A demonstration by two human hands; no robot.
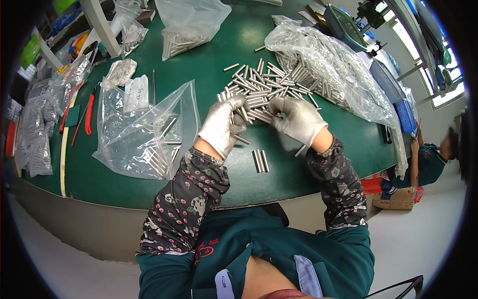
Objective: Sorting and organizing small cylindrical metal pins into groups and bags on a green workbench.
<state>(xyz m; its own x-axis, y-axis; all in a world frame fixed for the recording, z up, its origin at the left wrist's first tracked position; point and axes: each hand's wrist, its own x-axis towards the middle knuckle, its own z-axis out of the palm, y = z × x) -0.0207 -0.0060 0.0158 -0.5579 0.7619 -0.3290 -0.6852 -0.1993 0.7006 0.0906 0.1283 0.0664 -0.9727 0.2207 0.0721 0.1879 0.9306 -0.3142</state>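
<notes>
A loose heap of short steel pins (256, 93) lies on the green tabletop in front of me. At its near left edge, my left hand (222, 123), in a pale glove, is closed with pins between its fingers; one pin (241, 139) sticks out below them. My right hand (298, 120), gloved too, has curled fingers at the heap's near right edge, its thumb and forefinger pinched by a pin's end. Another pin (300, 150) shows under that hand; whether it is gripped there is partly hidden. Between my forearms, several pins (260, 161) lie side by side.
A clear bag with pins (149, 134) lies left of my left hand. Another bag (191, 25) stands at the back. A large bag full of pins (338, 70) spreads on the right. Red-handled pliers (90, 113) lie far left; a blue basket (404, 117) stands far right. A person (428, 162) is beyond.
</notes>
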